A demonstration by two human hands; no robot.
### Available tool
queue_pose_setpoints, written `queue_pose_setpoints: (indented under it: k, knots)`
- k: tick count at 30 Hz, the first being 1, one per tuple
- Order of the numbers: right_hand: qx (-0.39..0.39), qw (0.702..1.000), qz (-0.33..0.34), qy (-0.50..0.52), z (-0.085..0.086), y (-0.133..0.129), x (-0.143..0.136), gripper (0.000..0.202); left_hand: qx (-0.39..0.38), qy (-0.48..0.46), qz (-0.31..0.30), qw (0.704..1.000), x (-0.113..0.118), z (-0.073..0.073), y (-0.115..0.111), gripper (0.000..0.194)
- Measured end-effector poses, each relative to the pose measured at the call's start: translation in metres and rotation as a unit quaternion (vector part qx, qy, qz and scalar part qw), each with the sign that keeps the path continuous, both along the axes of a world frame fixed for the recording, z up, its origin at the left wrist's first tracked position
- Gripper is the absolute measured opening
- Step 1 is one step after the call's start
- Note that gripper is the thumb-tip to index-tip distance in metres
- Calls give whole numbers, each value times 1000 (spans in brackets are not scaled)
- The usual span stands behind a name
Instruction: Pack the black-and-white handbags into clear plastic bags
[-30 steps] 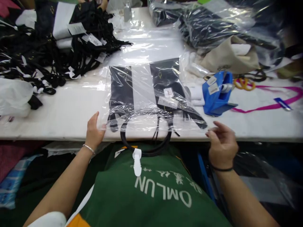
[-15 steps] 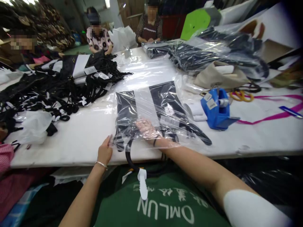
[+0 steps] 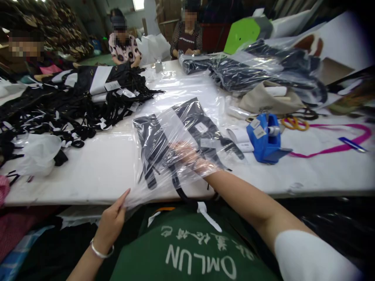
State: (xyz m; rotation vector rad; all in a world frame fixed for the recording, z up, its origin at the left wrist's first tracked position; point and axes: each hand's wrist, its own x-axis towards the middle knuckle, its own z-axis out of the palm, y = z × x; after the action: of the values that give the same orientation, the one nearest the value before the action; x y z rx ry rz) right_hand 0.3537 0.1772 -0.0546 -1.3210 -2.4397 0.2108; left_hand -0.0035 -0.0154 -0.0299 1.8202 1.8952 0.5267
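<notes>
A flat black bag [image 3: 190,117] with a pale band across it lies inside a clear plastic bag [image 3: 158,187] on the table, turned at a slant. The plastic's near corner is pinched in my left hand [image 3: 113,220] at the table's front edge and pulled taut. Inside the plastic's mouth, my right hand [image 3: 186,154] rests on the black bag; its fingers are smeared, so their grip is unclear. One black handle [image 3: 179,187] loops over the front edge, near a white paper tag [image 3: 208,216] hanging by my green apron [image 3: 181,234].
Left lies a heap of black bags [image 3: 84,84] with white tags. A blue tape dispenser [image 3: 265,140], scissors with yellow handles [image 3: 295,124] and a pink strap [image 3: 325,153] are at right. Wrapped bags [image 3: 252,64] pile up behind. Several people work across the table.
The black bag has turned to a slant inside the plastic, its far end shifting left. My left hand has moved left and toward me, stretching the plastic's corner. My right hand stays inside.
</notes>
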Motion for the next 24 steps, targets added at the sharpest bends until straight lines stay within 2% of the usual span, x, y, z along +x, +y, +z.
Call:
queue_pose_setpoints:
  k: [2, 4, 5, 7, 10, 13, 15, 17, 18, 20, 22, 24]
  knots:
    - [-23, 999, 34, 11, 0, -18, 6, 49, -1, 15, 80, 997, -20, -5, 0, 51]
    - [-14, 999, 35, 28, -2, -35, 26, 52, 17, 22, 155, 987, -35, -9, 7, 50]
    - [0, 999, 10, 44, -4, -45, 42, 52, 25, 24, 184, 982, -38, -11, 11, 50]
    - [40, 992, -86, 81, -12, -68, 81, 50, 31, 27, 211, 977, -38, -15, 20, 51]
    - [68, 967, -216, 113, -22, -113, 132, 51, 38, 47, 173, 983, -21, -22, 30, 52]
    - [80, 949, -276, 128, -22, -152, 142, 53, 84, 66, 96, 990, -1, -24, 40, 53]
    - [77, 953, -264, 127, -16, -161, 122, 49, 107, 57, 75, 990, 8, -19, 46, 50]
    - [45, 977, -165, 129, -8, -155, 88, 39, 115, 29, 87, 989, 16, -10, 49, 45]
    - [14, 987, -88, 133, -5, -147, 66, 34, 118, 10, 101, 988, 19, -6, 49, 43]
    - [-42, 987, 53, 147, -1, -124, 20, 33, 129, -27, 134, 982, 24, 0, 42, 43]
    - [-70, 975, 144, 157, 4, -95, -27, 38, 152, -59, 163, 973, 27, 0, 29, 44]
    - [-56, 965, 198, 164, 9, -69, -68, 48, 179, -83, 185, 963, 27, -5, 12, 46]
